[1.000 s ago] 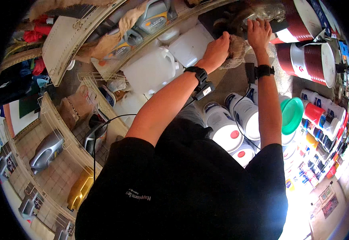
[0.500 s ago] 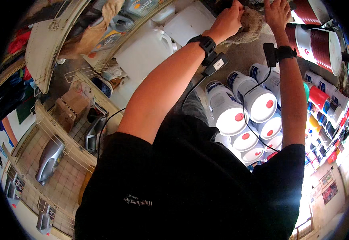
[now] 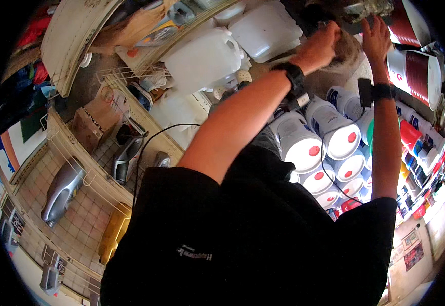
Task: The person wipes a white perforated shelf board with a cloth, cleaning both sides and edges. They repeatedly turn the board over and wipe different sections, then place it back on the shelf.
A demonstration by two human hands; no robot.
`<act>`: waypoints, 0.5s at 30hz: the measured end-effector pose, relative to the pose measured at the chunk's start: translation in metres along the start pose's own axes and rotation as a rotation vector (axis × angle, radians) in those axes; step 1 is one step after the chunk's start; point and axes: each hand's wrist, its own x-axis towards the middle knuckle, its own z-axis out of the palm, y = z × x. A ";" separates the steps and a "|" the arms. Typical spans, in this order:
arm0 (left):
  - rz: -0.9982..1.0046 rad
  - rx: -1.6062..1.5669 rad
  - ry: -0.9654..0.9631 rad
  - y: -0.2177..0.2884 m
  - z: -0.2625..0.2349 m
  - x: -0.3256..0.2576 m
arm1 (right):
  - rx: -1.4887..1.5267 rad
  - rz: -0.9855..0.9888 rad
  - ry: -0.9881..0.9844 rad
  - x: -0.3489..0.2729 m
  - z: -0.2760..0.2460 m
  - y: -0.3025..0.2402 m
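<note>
At the top of the view, a crumpled brown rag sits bunched under the left hand, whose fingers curl closed on it. The right hand reaches spread toward a clear glass item. The work looks midway; white tubs stand stacked below.

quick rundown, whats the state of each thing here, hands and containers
left hand: raised, closed on a brownish thing
right hand: raised, fingers open, at a clear item
white pails: stacked, lids on
translucent jugs: lying on the shelf
grey bottle: lying in a wire rack
</note>
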 end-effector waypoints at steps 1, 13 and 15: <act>0.072 -0.031 0.115 -0.011 0.006 -0.006 | 0.167 0.094 0.054 0.007 -0.006 -0.012; 0.001 -0.153 0.079 0.029 0.045 -0.105 | 0.462 0.331 -0.096 -0.116 -0.059 -0.007; -0.013 -0.134 0.050 0.029 0.045 -0.115 | 0.467 0.428 -0.129 -0.128 -0.069 -0.017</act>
